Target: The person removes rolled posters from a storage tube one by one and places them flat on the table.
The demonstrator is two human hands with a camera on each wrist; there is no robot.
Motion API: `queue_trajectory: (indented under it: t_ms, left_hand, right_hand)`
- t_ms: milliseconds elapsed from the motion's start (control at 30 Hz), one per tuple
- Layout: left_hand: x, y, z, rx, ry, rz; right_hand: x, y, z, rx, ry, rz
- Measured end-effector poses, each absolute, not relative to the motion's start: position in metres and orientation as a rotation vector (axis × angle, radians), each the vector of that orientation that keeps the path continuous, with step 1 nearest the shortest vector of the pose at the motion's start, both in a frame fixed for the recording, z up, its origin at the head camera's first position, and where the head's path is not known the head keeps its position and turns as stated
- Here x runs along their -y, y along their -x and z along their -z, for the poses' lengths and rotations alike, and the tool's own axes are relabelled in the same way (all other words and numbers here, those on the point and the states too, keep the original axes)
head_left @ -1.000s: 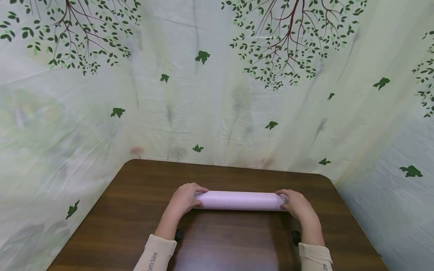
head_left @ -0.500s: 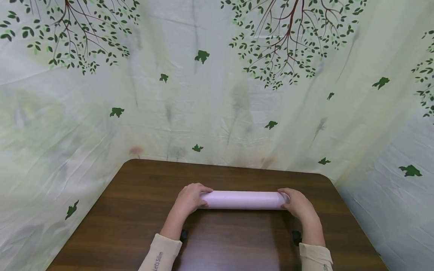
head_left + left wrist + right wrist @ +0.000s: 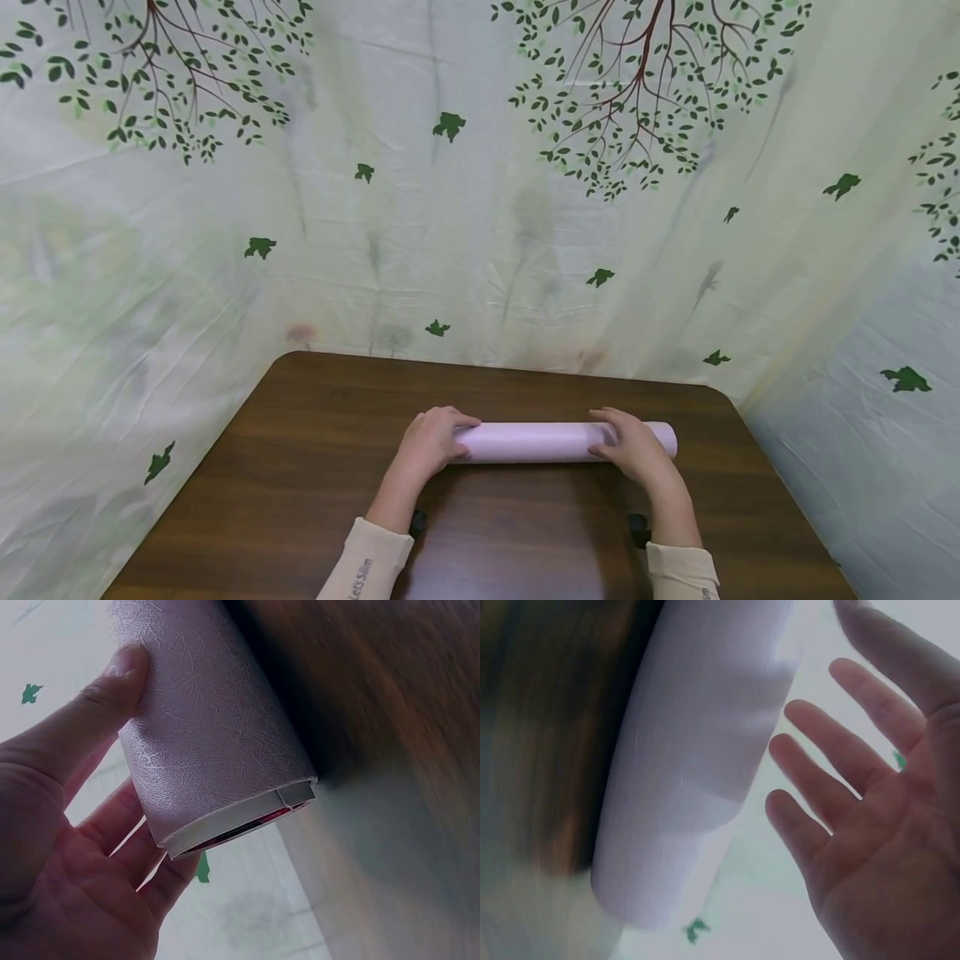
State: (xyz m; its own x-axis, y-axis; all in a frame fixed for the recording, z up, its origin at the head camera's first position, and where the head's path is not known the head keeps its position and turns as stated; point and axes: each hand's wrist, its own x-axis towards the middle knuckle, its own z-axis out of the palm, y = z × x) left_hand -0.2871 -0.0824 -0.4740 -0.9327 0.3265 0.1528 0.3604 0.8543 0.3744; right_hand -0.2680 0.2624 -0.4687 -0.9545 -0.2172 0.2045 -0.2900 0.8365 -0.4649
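Lilac roll (image 3: 536, 442) is gripped at L end by L hand (image 3: 431, 442), fingers clamped on it, toward far bench (image 3: 337, 400); R hand (image 3: 633, 447) is seen nr R end, fingers apart.

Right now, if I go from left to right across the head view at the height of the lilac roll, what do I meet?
Leaf-printed cloth, wood-grain tabletop, left hand, lilac roll (its middle stretch), right hand, the roll's right end, the tabletop again, the cloth again.
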Motion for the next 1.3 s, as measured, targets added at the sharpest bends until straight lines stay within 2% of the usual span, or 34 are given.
queue_trajectory:
  t_ms: [1300]
  left_hand:
    - [0.043, 0.283, 0.481, 2.881, 0.606, 0.488]
  right_hand:
    - [-0.162, 0.271, 0.483, 2.820, -0.608, -0.775]
